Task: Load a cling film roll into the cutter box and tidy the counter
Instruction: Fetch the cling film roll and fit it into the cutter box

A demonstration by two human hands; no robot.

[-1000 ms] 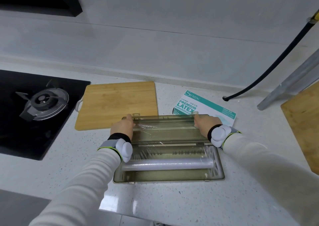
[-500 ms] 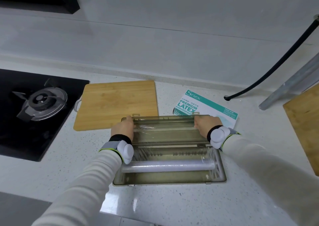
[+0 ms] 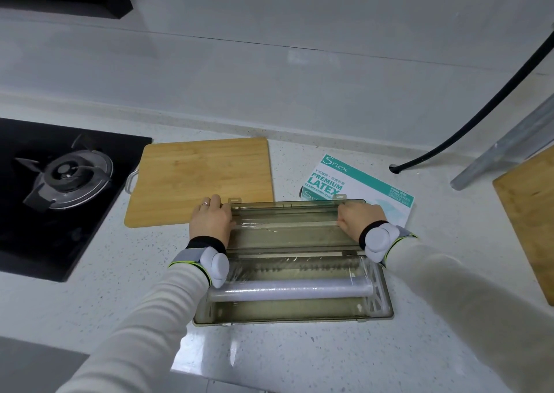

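Film sheet (image 3: 284, 224) pinched in curled left hand (image 3: 209, 220) grip, curled right hand (image 3: 358, 217) grip, across cutter box (image 3: 293, 317).

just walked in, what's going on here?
A person is loading a translucent olive plastic cutter box, lying open on the speckled white counter. The white cling film roll sits in its near tray. Left hand and right hand hold the clear film sheet stretched across the lid. A bamboo cutting board and teal-and-white glove box lie behind.
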